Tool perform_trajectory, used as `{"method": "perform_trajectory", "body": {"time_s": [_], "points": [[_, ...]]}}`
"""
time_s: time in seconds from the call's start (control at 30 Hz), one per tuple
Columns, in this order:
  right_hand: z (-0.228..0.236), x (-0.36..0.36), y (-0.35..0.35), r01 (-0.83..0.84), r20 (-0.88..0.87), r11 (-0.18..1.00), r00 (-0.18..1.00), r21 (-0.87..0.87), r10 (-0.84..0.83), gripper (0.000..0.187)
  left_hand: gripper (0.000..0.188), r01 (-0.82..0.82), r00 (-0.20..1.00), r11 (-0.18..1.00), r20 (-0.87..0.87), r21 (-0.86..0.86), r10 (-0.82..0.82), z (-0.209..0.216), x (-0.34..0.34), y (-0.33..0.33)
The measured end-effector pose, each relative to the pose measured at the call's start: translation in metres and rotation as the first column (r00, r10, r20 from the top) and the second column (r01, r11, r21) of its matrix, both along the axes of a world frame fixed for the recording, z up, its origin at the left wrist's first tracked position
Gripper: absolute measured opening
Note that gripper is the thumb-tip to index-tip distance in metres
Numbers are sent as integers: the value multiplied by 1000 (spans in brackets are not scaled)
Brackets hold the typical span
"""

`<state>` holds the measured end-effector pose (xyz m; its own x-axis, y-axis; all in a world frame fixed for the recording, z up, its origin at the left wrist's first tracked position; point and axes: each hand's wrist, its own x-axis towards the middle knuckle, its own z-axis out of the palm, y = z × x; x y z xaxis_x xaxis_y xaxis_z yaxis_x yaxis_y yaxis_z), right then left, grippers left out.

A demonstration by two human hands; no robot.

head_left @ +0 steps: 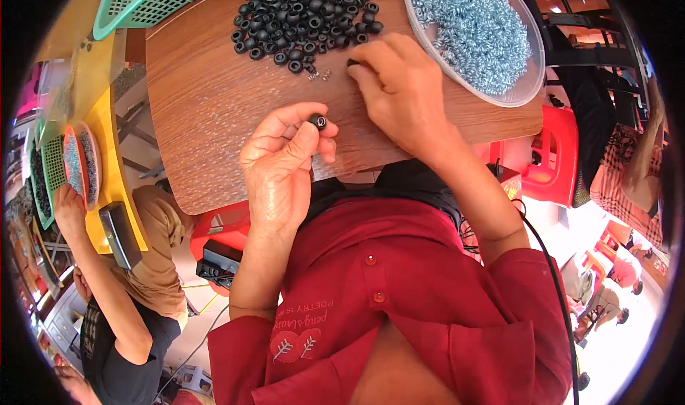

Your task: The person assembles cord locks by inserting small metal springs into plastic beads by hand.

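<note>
Left hand (282, 166) raised just above the near edge of the wooden board (207, 98), fingers curled, thumb and forefinger pinched on one small black rubber ring (318, 122), its round hole turned up toward the camera. Right hand (403, 91) lying knuckles-up on the board a little farther in, fingertips closed down on another small black piece (352, 63) at the fringe of the heap; whether lifted or only pressed, impossible to tell.

Held ring just beside the right hand's thumb side, between the two hands, short axis pointing upward. Main heap of black rings (303, 13) straight ahead toward the far edge, nearer the right fingertips than the left. A few tiny pale metal bits (319, 74) loose on the wood at the heap's near fringe.

Rings matt, dark, thick-walled, like stubby grommets. Board brown with fine streaked grain, corners rounded. At the far right corner, a clear shallow plastic bowl (531, 77) overhanging the edge, heaped with small shiny silver-blue wire coils (467, 23). At the far left corner, a green mesh plastic basket (135, 6).

Below, a red buttoned shirt (399, 298). Off to the left, another person's arm (93, 262) at a yellow table (107, 155) with similar trays. Red plastic stool (553, 155) on the right.
</note>
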<state>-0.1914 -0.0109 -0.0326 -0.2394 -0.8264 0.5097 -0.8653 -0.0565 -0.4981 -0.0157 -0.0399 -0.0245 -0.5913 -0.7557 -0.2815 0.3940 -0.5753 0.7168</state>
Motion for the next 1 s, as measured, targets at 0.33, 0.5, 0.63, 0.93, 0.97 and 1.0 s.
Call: {"method": "perform_trajectory", "body": {"time_s": [0.33,0.5,0.63,0.93,0.97,1.0], "points": [[35,25,51,-153,891,988,450,16,55,11,21,-69,997,997,24,-14,70,3,-24,19],[18,20,60,-66,515,985,846,-158,140,14,20,-105,994,994,-11,1,105,8,-39,32],[22,17,67,-29,358,975,927,-222,109,14,21,-117,993,993,-4,28,118,14,-45,39],[36,14,75,-80,210,964,968,-253,136,22,24,-93,992,995,-87,37,96,30,-44,49],[36,14,75,-94,168,961,976,-261,141,24,24,-99,989,994,-104,52,104,29,-43,48],[35,15,75,-95,165,960,976,-264,142,24,25,-105,986,992,-122,67,113,29,-42,48]]}}
